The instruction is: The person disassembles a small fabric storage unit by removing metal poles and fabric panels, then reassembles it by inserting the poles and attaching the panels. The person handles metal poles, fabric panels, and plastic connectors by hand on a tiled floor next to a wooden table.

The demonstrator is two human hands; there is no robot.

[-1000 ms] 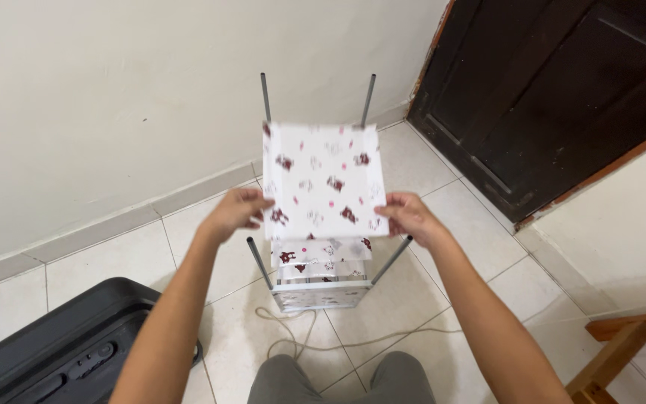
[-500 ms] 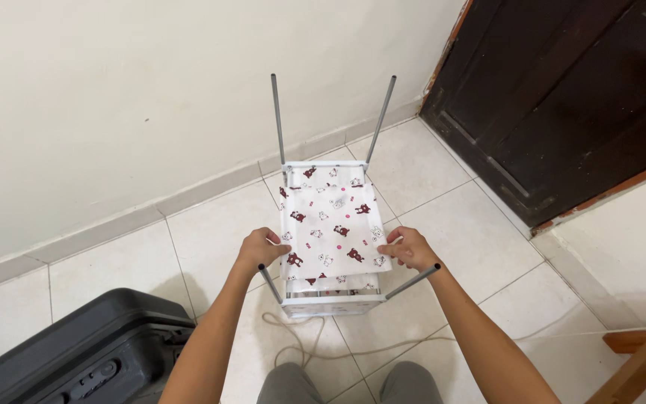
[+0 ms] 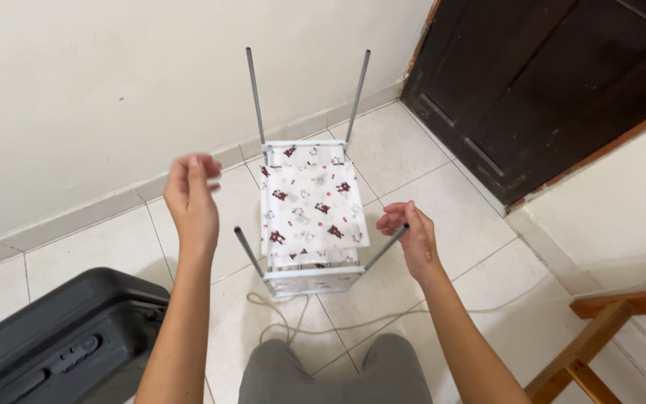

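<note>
a small rack [image 3: 304, 224] of grey metal rods and white plastic frames stands on the tiled floor [image 3: 428, 157], close to the cream wall [image 3: 114, 90]. two rear rods rise well above its top; two front rods lean out toward the person at the near corners. a white patterned cloth shelf [image 3: 309, 209] with dark red figures lies flat across the top frame, and its near edge hangs slightly over the front rail.

the left hand [image 3: 192, 198] is raised in the air to the left of the rack, well apart from it, fingers [image 3: 188, 168] loosely curled and holding nothing. the right hand [image 3: 411, 239] sits just beside the right front rod [image 3: 386, 247], its fingers curled near the rod's tip; whether they actually pinch it cannot be told.

open tile lies to the right of the rack, up to the dark wooden door [image 3: 555, 90] and its frame. on the left, a black suitcase [image 3: 54, 344] crowds the near floor. a pale cord [image 3: 315, 325] loops on the tiles in front of the rack, by the person's grey-clad knee [image 3: 330, 374]. a wooden furniture edge [image 3: 607, 329] juts in at the lower right.
</note>
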